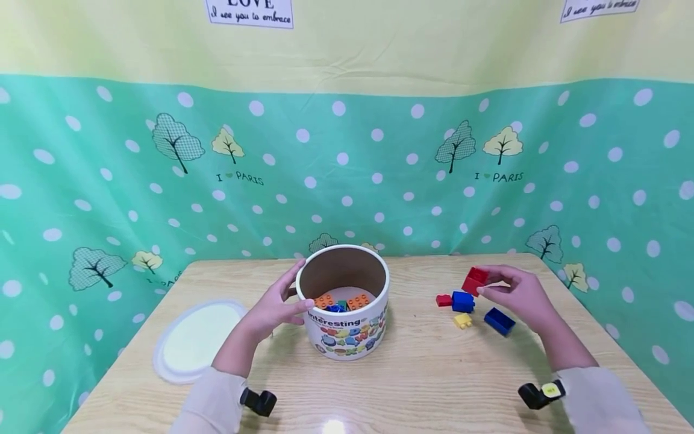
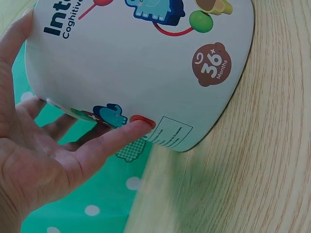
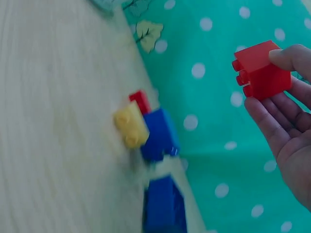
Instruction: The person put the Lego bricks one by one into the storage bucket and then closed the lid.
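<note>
My left hand (image 1: pixel 276 304) holds the side of a round white tub (image 1: pixel 344 337) printed with "Interesting" and toy pictures, its thumb at the near rim. In the left wrist view, the fingers (image 2: pixel 114 145) spread along the printed wall. Inside lie orange building blocks (image 1: pixel 358 301) with blue and green ones. Over the table's right side, my right hand (image 1: pixel 515 292) pinches a red building block (image 3: pixel 265 70) between thumb and fingers. Below it lie a blue block (image 1: pixel 463 301), a small red block (image 1: pixel 444 300), a yellow block (image 1: pixel 463 320) and a second blue block (image 1: pixel 499 322).
A round white lid (image 1: pixel 197 340) lies on the wooden table (image 1: pixel 401 386) left of the tub. A green dotted curtain (image 1: pixel 347 175) hangs behind the table and along both sides.
</note>
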The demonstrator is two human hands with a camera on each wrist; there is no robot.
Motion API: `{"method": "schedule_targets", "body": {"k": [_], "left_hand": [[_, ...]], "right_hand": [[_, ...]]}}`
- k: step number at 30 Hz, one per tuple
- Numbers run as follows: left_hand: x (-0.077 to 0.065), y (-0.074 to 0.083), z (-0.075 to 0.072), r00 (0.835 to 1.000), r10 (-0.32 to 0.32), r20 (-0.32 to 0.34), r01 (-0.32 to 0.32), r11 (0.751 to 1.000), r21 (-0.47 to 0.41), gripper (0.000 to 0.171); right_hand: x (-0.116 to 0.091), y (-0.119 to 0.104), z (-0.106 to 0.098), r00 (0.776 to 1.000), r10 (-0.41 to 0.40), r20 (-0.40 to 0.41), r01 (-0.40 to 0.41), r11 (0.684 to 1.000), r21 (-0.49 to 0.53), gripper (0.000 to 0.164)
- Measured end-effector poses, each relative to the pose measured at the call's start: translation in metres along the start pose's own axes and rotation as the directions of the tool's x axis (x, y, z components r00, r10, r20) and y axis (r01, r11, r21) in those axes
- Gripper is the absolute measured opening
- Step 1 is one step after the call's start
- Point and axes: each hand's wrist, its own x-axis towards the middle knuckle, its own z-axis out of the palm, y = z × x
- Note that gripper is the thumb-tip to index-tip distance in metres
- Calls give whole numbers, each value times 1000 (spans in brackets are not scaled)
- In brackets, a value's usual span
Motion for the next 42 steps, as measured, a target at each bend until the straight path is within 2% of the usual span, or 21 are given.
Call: {"method": "schedule_targets", "body": {"k": [6,11,19,28,42], "left_hand": [[0,-1,0,1000,3,-6,-3,1000,4,92],[1,-1,1,1000,-2,-12,2,1000,9,91],[2,-2,2,1000,-12,-3,12,1000,5,91],[3,-2,0,1000,2,6,-2,1000,6,92],[2,-4,-1,1000,5,14,-5,1000,3,92]], "right_hand": [[13,-20,13,999,10,51,-12,999,38,49],[26,-39,21,998,-24,66,19,997,74,46],[44,-65,28,988,-49,149,26,989,149,47],[67,-95,40,972,-103,209,76,988,135,48],[98,-129,63,955,-162,249,138,984,111,42]]}}
